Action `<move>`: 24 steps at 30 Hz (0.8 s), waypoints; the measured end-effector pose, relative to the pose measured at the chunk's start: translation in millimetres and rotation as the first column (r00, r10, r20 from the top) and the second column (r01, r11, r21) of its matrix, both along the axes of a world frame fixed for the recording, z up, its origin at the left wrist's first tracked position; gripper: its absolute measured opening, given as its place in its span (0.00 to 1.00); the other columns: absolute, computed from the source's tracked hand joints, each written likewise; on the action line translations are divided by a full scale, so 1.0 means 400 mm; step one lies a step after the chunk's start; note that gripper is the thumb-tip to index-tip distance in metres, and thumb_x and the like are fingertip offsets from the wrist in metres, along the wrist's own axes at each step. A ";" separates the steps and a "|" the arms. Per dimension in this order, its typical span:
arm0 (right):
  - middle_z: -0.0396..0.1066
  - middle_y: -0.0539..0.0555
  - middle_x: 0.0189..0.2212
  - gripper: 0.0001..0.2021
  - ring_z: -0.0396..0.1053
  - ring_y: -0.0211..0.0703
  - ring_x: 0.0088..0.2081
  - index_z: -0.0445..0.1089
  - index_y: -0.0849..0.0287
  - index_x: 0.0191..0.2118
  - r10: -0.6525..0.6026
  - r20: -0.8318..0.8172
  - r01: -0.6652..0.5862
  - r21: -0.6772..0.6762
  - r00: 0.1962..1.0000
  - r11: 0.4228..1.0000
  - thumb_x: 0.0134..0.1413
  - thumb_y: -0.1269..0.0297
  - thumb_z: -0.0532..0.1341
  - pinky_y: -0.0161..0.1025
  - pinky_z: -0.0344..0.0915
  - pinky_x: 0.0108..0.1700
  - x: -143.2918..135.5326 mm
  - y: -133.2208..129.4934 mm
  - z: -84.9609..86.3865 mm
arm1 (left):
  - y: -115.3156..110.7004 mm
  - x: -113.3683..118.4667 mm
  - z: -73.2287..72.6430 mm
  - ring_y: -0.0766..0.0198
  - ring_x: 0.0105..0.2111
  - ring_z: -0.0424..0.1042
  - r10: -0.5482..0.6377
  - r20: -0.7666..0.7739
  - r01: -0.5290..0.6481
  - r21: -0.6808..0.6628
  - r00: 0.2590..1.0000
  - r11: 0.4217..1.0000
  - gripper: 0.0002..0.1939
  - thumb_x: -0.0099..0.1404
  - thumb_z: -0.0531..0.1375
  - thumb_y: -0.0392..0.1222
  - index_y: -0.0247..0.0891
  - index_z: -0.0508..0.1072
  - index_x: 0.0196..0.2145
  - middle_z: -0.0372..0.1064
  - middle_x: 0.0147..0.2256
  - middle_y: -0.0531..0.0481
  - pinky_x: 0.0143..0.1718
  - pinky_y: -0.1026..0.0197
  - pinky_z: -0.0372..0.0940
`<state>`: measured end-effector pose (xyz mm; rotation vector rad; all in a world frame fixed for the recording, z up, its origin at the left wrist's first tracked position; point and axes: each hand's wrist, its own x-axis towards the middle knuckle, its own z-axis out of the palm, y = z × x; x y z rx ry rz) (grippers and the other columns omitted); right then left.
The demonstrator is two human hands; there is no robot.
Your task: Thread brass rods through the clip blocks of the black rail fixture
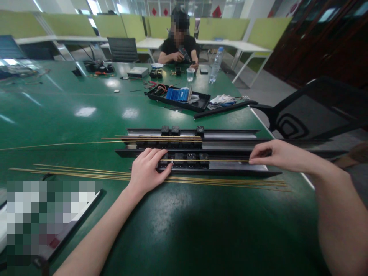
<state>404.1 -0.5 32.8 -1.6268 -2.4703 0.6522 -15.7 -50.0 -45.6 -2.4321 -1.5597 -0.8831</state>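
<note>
A thin brass-coloured rod (224, 160) runs level over the nearest black rail (244, 173), which holds several black blocks (191, 159). At its right end, my right hand (266, 155) pinches the rod between thumb and fingers. My left hand (148, 168) bends over the rail's left part, with thumb and fingers on either side of a black block (164, 160) near the rod's left end. Whether these fingers also touch the rod is unclear. More brass rods (178, 138) lie across the rail behind. Below the nearest rail, several loose rods (230, 182) rest on the table.
A black tray (155, 100) with a blue part (177, 94) stands farther back on the green table (201, 230). Nearby are gloves (221, 101), a plastic cup (190, 74) and a bottle (216, 65). A person (179, 46) sits opposite, and a black chair (316, 107) stands right.
</note>
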 end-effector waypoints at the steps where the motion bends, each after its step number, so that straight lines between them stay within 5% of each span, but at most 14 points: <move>1: 0.79 0.55 0.28 0.18 0.73 0.47 0.30 0.81 0.56 0.32 -0.025 0.017 0.026 -0.115 1.000 0.993 0.52 0.45 0.66 0.41 0.67 0.33 0.004 0.002 0.002 | 0.000 -0.001 -0.001 0.53 0.44 0.71 0.002 -0.001 -0.002 -0.001 1.000 1.000 0.18 0.66 0.60 0.49 0.38 0.73 0.50 0.76 0.44 0.46 0.47 0.51 0.67; 4: 0.79 0.55 0.33 0.20 0.73 0.52 0.37 0.80 0.57 0.36 -0.077 0.043 0.086 -0.293 0.996 0.952 0.52 0.43 0.65 0.44 0.67 0.41 0.015 0.007 0.008 | -0.001 -0.003 -0.003 0.53 0.44 0.72 -0.002 0.003 0.002 0.000 1.000 1.000 0.18 0.66 0.60 0.49 0.39 0.73 0.51 0.76 0.43 0.46 0.47 0.51 0.68; 24: 0.81 0.55 0.41 0.17 0.76 0.53 0.44 0.82 0.53 0.36 -0.213 0.085 0.229 -0.347 0.973 0.909 0.47 0.45 0.67 0.41 0.68 0.49 0.144 0.021 0.002 | -0.001 -0.007 -0.010 0.52 0.45 0.72 -0.007 0.037 0.007 -0.005 0.999 1.000 0.18 0.66 0.60 0.48 0.40 0.73 0.51 0.76 0.44 0.45 0.48 0.50 0.68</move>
